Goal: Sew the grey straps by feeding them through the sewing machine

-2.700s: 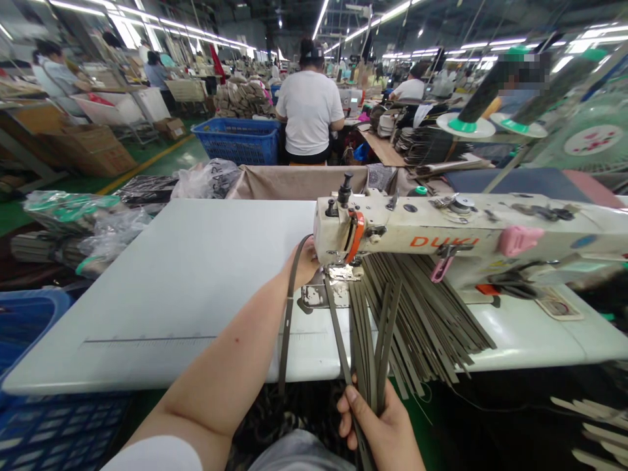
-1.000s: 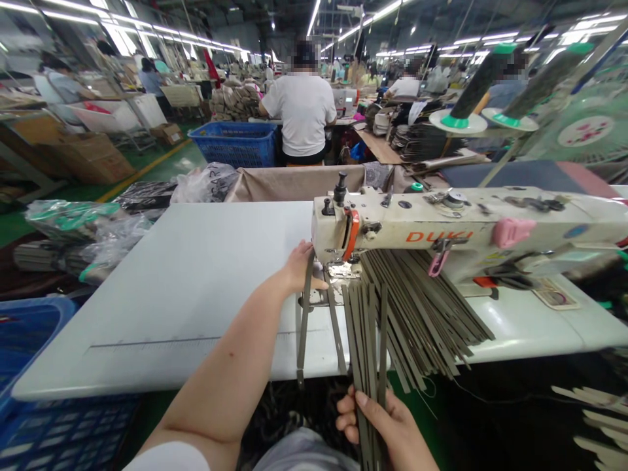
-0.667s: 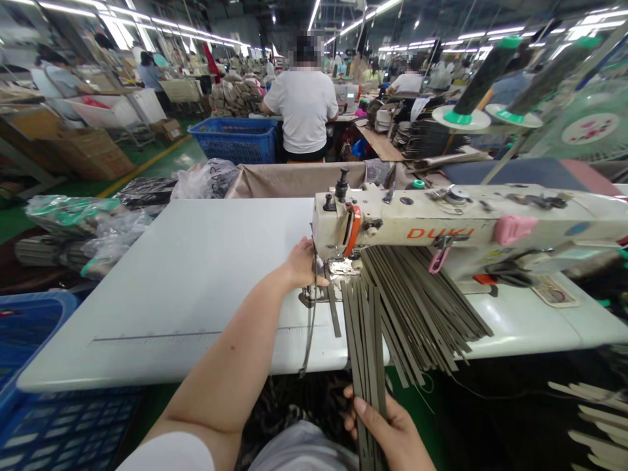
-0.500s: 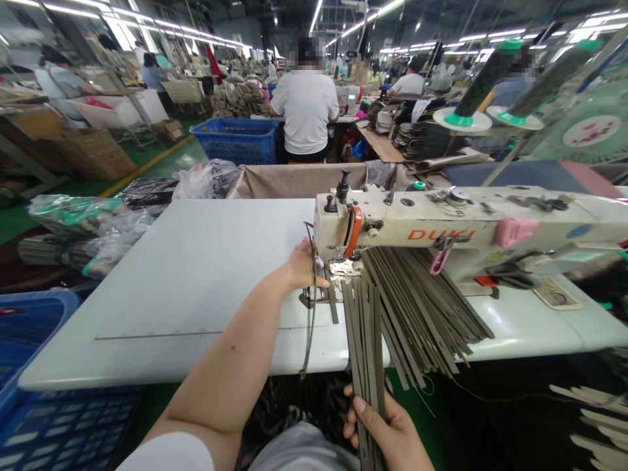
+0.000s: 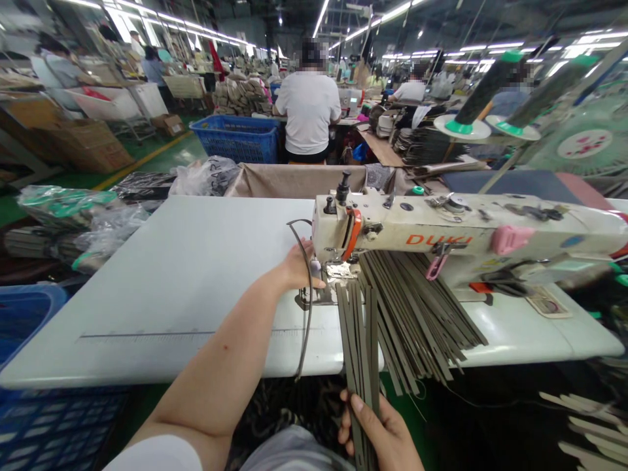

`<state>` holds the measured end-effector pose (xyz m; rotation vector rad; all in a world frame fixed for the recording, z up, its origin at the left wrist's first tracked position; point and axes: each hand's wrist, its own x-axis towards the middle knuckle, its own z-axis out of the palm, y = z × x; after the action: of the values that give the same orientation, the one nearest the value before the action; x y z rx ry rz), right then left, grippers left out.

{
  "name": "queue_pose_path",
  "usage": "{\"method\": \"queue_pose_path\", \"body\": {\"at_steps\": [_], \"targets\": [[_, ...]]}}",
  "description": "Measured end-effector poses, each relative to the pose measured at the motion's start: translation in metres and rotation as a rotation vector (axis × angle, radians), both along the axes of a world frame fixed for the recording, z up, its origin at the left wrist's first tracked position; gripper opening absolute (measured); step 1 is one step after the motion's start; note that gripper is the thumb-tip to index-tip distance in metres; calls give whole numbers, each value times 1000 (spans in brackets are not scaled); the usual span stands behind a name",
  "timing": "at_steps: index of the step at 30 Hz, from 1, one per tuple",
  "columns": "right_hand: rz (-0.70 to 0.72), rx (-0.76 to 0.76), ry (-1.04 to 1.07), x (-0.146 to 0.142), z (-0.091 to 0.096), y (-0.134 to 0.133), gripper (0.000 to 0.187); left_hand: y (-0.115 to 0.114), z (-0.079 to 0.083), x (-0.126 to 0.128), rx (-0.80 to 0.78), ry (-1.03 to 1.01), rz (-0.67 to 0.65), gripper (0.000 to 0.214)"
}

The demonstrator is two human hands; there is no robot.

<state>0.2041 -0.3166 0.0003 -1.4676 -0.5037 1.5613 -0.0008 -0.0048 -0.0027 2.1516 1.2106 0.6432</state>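
My right hand [image 5: 375,428] is closed around a bundle of grey-brown fabric strips [image 5: 360,340], held below the table's front edge. The bundle's far ends fan out slightly toward the needle area of a sewing machine [image 5: 392,226]. My left hand [image 5: 294,267] lies at the left of the presser foot, thumb stretched toward the needle plate [image 5: 341,270] and apart from the fingers. Its fingertips are partly hidden behind the machine head. A narrow dark strip [image 5: 309,294] curves in front of that hand and hangs to the table edge.
More strips [image 5: 417,314] lie spread under the machine arm. The white table [image 5: 196,261] carries a printed ruler line. Blue crates [image 5: 34,320] stand at the left, plastic-wrapped bundles [image 5: 69,209] behind them. Thread cones [image 5: 485,91] rise at the right. A person [image 5: 309,104] sits ahead.
A short strip end below the left thumb no longer shows. The hanging narrow strip now bows out further left at its top. Both hands keep nearly the same places as the view shifts slightly.
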Motion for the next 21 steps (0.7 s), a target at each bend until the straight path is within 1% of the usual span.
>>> {"method": "queue_pose_path", "body": {"at_steps": [3, 6, 10, 16, 18, 21], "targets": [[-21, -5, -10, 2, -2, -1, 73, 2, 0, -1, 30, -20, 8, 86], [-8, -11, -37, 4, -6, -2, 76, 3, 3, -1, 53, -58, 36, 84], [-6, -7, -69, 6, -10, -3, 75, 1, 6, 1, 66, -46, 71, 80], [-48, 16, -85, 2, -13, -1, 75, 3, 3, 3, 84, -54, 54, 61], [-46, 22, -99, 1, -13, 0, 75, 5, 0, 4, 106, -66, 89, 52], [-43, 38, -118, -1, -14, 0, 71, 7, -3, 4, 189, -114, 203, 44]]}}
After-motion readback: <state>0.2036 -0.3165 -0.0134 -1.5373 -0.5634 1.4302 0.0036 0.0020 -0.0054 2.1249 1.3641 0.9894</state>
